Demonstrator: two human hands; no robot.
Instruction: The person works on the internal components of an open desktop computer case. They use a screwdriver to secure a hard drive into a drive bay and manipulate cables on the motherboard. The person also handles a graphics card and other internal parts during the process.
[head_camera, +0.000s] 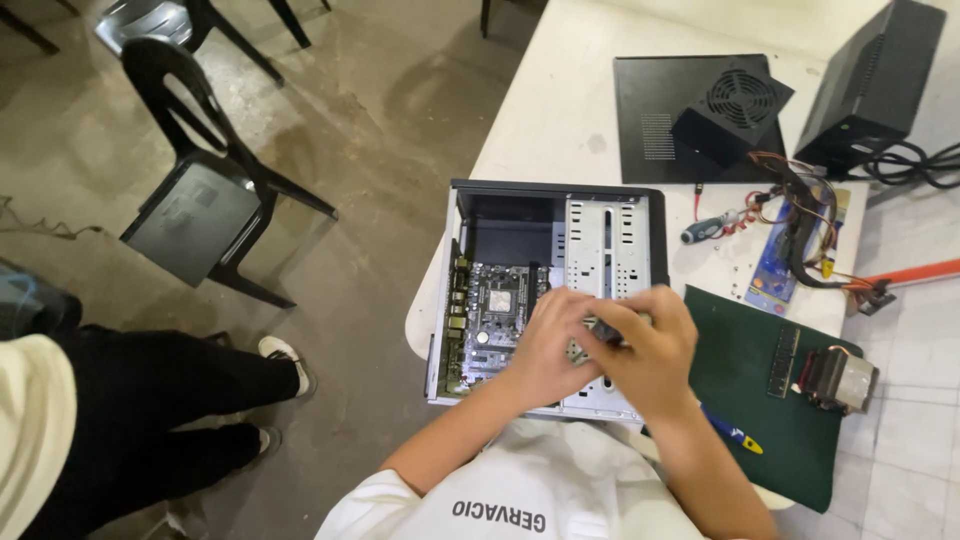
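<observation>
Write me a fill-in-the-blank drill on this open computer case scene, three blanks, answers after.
1. Both hands, left hand and right hand, meet over the open computer ____.
2. The green mat lies to the ____ of the case.
3. The power supply with the round fan grille rests on a flat ____ panel.

Missing words: case; right; black

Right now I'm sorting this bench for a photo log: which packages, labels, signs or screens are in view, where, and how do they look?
Flat packet: on the white table, right of the open computer case, under the wire bundle; long rectangle, blue with pale print.
Screens, signs: none in view.
Both hands, left hand and right hand, are over the case, not on the packet.
</observation>
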